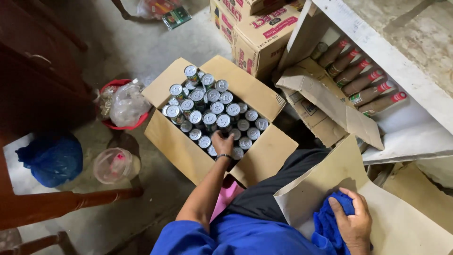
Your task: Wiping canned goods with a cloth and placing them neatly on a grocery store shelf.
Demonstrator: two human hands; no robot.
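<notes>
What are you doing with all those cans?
A person in blue is bent over an open cardboard box full of upright cans. The left hand reaches into the box, fingers on a can near the front edge. The right hand grips a blue cloth against a loose sheet of cardboard. Bottles lie on a white shelf nearby.

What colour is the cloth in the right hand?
Blue: the cloth is bunched under the right hand, clearest in the head view.
</notes>
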